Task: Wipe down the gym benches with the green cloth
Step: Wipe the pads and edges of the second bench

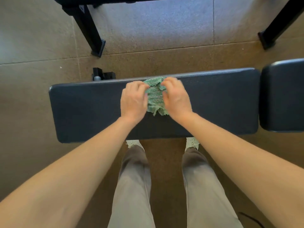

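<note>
A dark padded gym bench (82,109) lies across the view in front of me. The green cloth (156,97) sits crumpled on the middle of its pad, near the far edge. My left hand (134,100) grips the cloth's left side with curled fingers. My right hand (176,97) pinches its right side the same way. Both hands rest on the pad, with the cloth bunched between them. A second dark pad (283,96) adjoins the bench on the right, separated by a narrow gap.
Black metal legs of another frame (92,32) stand on the floor beyond the bench, with a further leg (276,30) at the upper right. A black bracket (102,74) pokes out behind the bench. My legs and shoes (131,143) stand close to the near edge.
</note>
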